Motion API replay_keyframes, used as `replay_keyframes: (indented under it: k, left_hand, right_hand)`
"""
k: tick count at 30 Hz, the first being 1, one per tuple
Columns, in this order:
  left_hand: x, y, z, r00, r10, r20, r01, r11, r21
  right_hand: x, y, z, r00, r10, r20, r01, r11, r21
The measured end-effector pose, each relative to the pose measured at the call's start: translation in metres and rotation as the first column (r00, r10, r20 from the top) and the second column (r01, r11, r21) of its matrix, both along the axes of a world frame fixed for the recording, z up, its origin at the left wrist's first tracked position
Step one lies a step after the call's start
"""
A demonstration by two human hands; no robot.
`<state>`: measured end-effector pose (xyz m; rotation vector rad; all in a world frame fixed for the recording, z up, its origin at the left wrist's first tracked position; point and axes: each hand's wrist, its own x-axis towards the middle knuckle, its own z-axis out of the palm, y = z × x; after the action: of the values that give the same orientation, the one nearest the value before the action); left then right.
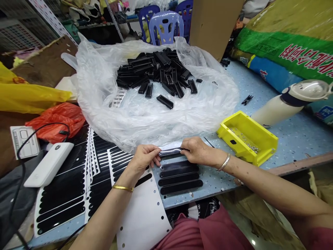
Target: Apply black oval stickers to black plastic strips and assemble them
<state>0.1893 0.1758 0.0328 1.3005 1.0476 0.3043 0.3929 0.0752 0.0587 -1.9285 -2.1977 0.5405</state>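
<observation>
My left hand (147,157) pinches the left end of a glossy black strip (170,152), and my right hand (195,150) grips its other end. The strip has rounded ends and looks slightly wavy; whether it touches a bar beneath I cannot tell. Just below, several black bars (180,178) lie side by side on the blue speckled table. Under my left forearm is a white backing sheet (143,211) that carries a black strip near its top. More sheets of black adhesive strips (62,194) are spread to the left.
Ahead, a crumpled clear plastic bag (101,114) bears a heap of black plastic parts (156,69). On the right stand a yellow bin (262,140) with small metal pieces and a cream bottle (275,109). A white power bank (49,165) with a cable and a red bag (57,119) lie left.
</observation>
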Motion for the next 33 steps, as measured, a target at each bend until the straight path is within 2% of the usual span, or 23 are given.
replay_keyframes:
  k: [4,9,16,20,26,33]
  left_hand:
    - [-0.001,0.001,0.002,1.000,0.000,0.003,0.000,1.000,0.011]
    - [-0.008,-0.003,0.006,0.996,-0.076,0.055,0.073,0.996,0.052]
    - [-0.009,-0.007,-0.009,0.998,-0.017,0.059,0.010,0.992,0.124]
    - [-0.009,-0.006,-0.013,0.998,-0.026,0.062,0.019,0.994,0.110]
    - [-0.009,-0.006,-0.010,0.997,-0.024,0.076,0.017,0.995,0.097]
    - [-0.006,-0.007,-0.006,0.997,-0.013,0.078,0.007,0.997,0.077]
  right_hand:
    - [0.001,-0.001,0.000,1.000,-0.016,-0.012,0.017,1.000,0.010]
    - [0.002,0.000,0.001,1.000,-0.004,-0.024,0.004,1.000,-0.014]
    - [0.001,0.002,0.007,1.000,0.004,0.021,-0.003,0.999,-0.037]
    - [0.002,-0.002,0.009,1.000,0.002,0.013,-0.002,0.999,-0.040]
    - [0.005,-0.007,0.008,0.996,-0.020,-0.083,0.023,0.999,0.030]
    - [0.006,-0.010,0.006,0.990,-0.052,-0.128,0.059,0.997,0.051]
